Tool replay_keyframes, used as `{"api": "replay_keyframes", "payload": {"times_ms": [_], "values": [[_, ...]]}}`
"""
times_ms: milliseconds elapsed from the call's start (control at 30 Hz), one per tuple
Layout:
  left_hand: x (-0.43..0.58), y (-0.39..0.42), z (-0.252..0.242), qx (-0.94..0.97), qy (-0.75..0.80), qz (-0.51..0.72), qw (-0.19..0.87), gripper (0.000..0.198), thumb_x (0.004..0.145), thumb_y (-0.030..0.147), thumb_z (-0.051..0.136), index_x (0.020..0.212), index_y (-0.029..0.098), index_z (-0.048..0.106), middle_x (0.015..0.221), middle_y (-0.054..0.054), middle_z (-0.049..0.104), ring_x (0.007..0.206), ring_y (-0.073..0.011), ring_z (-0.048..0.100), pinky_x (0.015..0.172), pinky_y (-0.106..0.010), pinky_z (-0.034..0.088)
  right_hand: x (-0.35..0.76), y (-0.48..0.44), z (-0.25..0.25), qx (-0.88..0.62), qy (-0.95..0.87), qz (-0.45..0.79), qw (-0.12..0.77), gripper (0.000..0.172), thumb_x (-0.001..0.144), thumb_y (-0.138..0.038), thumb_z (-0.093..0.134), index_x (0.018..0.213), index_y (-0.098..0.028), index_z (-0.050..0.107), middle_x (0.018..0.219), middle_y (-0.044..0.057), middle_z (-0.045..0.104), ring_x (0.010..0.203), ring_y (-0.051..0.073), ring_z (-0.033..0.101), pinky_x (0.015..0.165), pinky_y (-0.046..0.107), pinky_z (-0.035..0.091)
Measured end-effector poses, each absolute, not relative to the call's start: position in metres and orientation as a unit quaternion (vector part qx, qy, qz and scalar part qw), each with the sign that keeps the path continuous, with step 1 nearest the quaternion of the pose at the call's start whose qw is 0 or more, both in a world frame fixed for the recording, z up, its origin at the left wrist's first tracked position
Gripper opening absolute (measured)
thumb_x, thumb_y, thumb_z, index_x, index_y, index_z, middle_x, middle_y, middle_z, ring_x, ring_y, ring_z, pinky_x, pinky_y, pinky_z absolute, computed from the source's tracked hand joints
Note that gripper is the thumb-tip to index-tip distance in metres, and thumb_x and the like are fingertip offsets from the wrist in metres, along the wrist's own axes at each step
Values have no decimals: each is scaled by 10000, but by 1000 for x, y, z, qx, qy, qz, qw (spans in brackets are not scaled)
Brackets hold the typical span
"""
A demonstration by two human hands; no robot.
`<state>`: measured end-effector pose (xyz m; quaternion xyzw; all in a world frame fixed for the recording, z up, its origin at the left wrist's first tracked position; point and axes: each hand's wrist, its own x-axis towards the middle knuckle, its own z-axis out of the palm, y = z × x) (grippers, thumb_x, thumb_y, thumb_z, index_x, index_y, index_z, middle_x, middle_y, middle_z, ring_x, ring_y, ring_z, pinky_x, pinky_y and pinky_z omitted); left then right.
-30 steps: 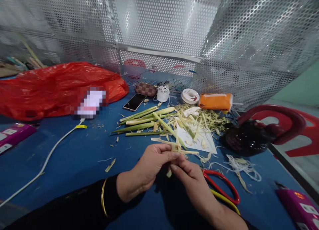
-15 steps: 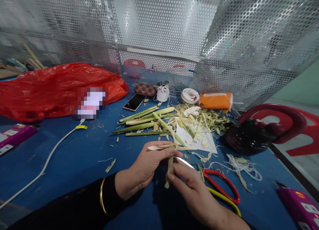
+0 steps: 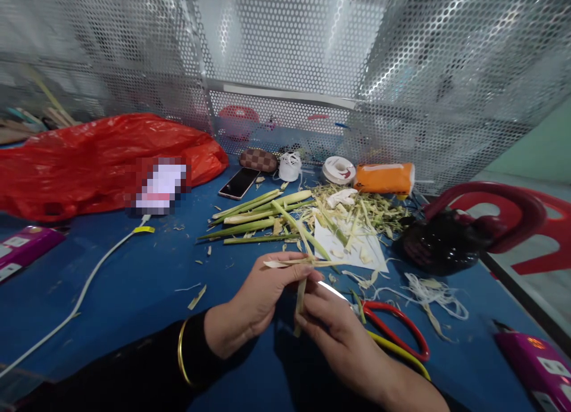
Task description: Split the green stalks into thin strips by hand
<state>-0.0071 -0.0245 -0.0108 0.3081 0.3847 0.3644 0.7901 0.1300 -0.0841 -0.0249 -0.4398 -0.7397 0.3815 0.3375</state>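
Pale, crossed plant-leaf strips [image 3: 285, 263] are pinched between the thumb and fingers of my left hand [image 3: 252, 302]. One strip end hangs down from that crossing, and my right hand [image 3: 341, 335] grips it between thumb and fingers. Partly under my right hand lie scissors [image 3: 404, 324] with one red and one yellow handle; a bit of bright blade shows near the fingertips. Beyond my hands, several green stalks [image 3: 250, 227] lie side by side. A white paper sheet [image 3: 323, 239] with leaf scraps [image 3: 366, 255] on it is to their right.
A red plastic bag [image 3: 102, 144] and a lit phone [image 3: 160, 186] on a white cable [image 3: 91, 278] are at left. Along the back are a dark phone [image 3: 239, 182], a checked case [image 3: 259, 160], a ribbon spool [image 3: 338, 170] and an orange pack [image 3: 384, 178]. A black bag [image 3: 439, 245] stands right.
My right fingers have shifted slightly left and up along the hanging strip, covering more of it. My left hand keeps its pinch; the whole view has drifted a little.
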Motion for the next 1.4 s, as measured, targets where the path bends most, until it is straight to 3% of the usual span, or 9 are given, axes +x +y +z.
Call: {"api": "replay_keyframes", "payload": {"times_ms": [167,300,367,467,600,800,1000,1267,1400], "values": [[-7,-19,-5,291,393,383,784,263,634,220,798,844,126,670,670,-39,682,621,-127,630,617,-213,494,135,-87,-17,-461,-802,224,308,187,907,-197,470,733,-208,539,799,43,585,736,178,513,684,322,390],[-7,-16,-3,313,389,357,789,215,632,169,768,816,105,679,611,-7,623,553,-93,586,600,-202,484,152,-83,-5,-536,-705,139,442,175,907,-238,493,745,-211,555,774,44,599,770,196,539,723,341,382],[-7,-18,-5,345,374,313,802,190,643,175,745,804,94,687,599,-10,611,526,-95,577,581,-212,480,159,-76,-2,-585,-621,191,486,191,887,-304,530,738,-207,599,788,48,605,795,208,549,720,335,394],[-7,-21,-9,371,353,269,815,123,672,203,708,732,100,677,584,-1,585,515,-94,577,582,-218,479,162,-66,-3,-587,-499,439,462,244,795,-422,642,714,-192,641,689,18,602,662,174,543,616,294,399],[-7,-23,-12,397,347,224,820,155,726,263,679,714,112,648,601,2,578,505,-90,586,549,-204,470,157,-64,-9,-504,-336,640,473,283,679,-402,773,774,-182,623,651,-5,638,575,126,561,550,235,396],[-7,-24,-10,406,353,163,827,180,747,309,656,788,142,604,638,13,596,441,-87,573,458,-203,455,154,-66,-14,-479,-313,656,491,247,690,-316,782,702,-172,582,602,-16,612,516,101,539,467,200,347],[-9,-23,-4,462,369,167,789,167,750,263,653,859,157,584,611,50,571,342,-11,356,318,-145,193,151,-67,-21,-474,-312,642,516,264,696,-328,781,687,-171,569,567,-33,566,520,92,508,514,210,347],[-8,-25,-13,436,383,165,797,280,755,425,662,780,165,564,558,74,487,351,-8,305,329,-146,147,142,-69,-23,-505,-310,623,511,304,648,-366,794,646,-179,555,568,-47,532,516,84,439,497,212,309],[-7,-26,-15,433,406,160,789,267,679,350,738,800,162,593,511,87,458,385,-16,292,353,-143,160,142,-70,-24,-490,-322,631,508,263,717,-361,735,660,-173,560,603,-33,550,573,94,450,563,222,345]]}}
